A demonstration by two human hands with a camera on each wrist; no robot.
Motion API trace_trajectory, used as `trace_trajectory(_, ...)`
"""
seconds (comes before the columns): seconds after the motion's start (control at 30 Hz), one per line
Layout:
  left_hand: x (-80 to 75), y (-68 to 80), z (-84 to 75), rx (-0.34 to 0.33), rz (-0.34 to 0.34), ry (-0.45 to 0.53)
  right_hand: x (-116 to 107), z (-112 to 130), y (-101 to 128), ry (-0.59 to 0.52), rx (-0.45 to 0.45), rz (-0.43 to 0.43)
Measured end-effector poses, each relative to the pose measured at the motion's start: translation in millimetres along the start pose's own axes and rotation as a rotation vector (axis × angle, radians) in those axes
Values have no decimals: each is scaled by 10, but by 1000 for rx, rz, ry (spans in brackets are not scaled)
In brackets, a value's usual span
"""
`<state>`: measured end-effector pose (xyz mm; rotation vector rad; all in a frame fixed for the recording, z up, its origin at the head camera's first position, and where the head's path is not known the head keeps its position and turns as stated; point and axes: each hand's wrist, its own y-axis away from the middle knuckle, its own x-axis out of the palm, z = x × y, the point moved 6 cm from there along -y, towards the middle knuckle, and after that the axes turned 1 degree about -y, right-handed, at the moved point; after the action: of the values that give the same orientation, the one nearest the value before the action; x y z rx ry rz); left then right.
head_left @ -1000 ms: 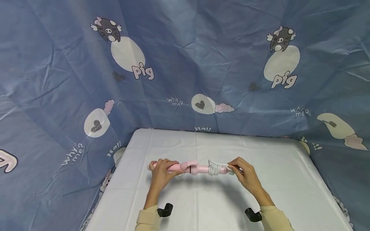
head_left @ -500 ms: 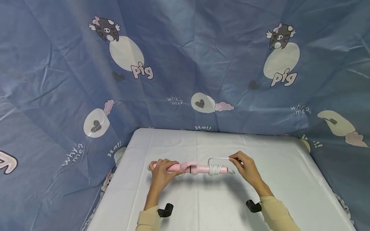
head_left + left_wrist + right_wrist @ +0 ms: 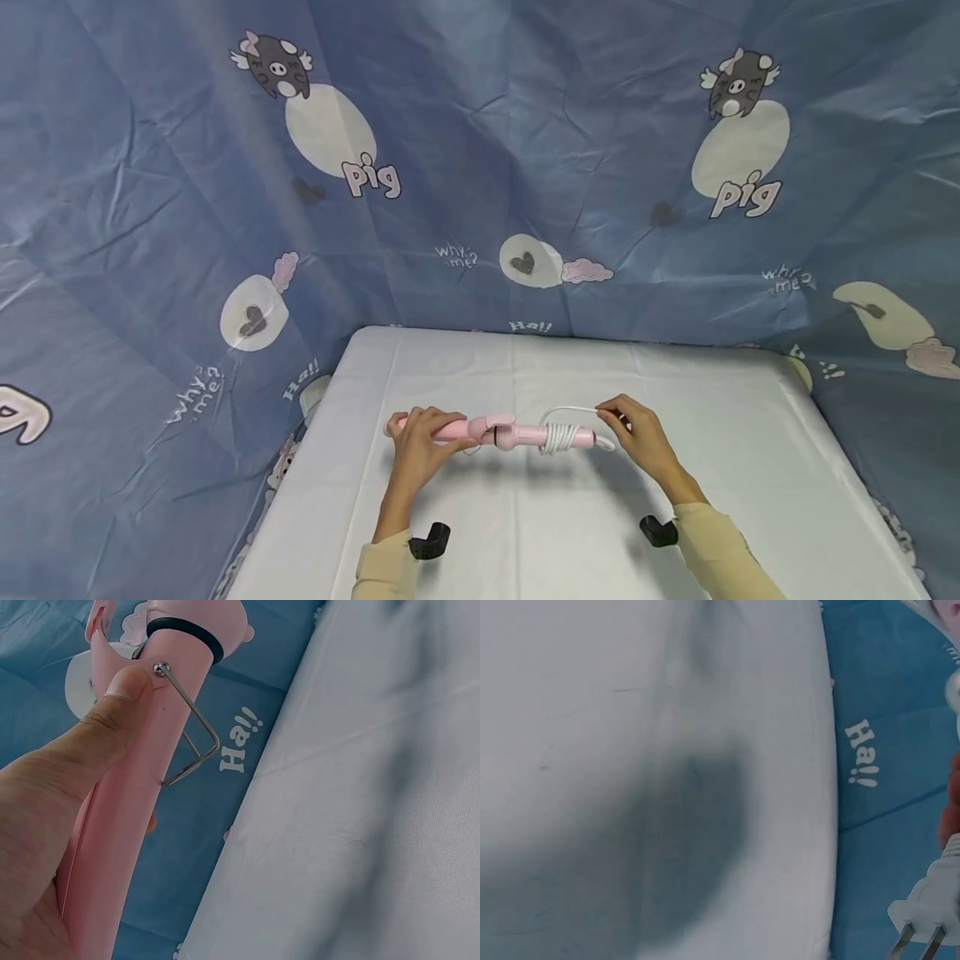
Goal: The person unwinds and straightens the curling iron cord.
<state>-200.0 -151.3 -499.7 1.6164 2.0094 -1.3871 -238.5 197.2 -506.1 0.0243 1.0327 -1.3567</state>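
Observation:
A pink curling iron (image 3: 528, 437) lies crosswise over the white table in the head view. My left hand (image 3: 422, 448) grips its barrel from above; the left wrist view shows the thumb along the barrel beside a bent wire stand (image 3: 204, 739). White cord (image 3: 558, 438) is wound in several turns round the handle, and one strand bows off the far side to my right hand (image 3: 641, 433). Thumb and fingertips of that hand pinch this strand. In the right wrist view a white two-pin plug (image 3: 926, 907) shows just below the fingertips (image 3: 952, 802).
A table with a white cover (image 3: 600, 358) lies beneath both hands. Blue printed cloth (image 3: 465, 167) hangs behind it and along both sides. Black wrist mounts (image 3: 430, 542) stick out from the sleeves.
My right hand has moved toward the far side of the table, drawing the cord strand off the handle into a loose bow. My left hand keeps its grip on the barrel.

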Motion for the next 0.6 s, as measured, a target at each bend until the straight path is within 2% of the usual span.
trace_trajectory(0.27,-12,-15,-35,-10,4,2,115,-135,132,18,114,80)
trace_trajectory(0.43,-5,-20,-41,-15,-8,0,219,-147,225,59,110,93)
trace_trajectory(0.6,-1,-28,-41,-25,-16,-4,351,-131,315,38,135,112)
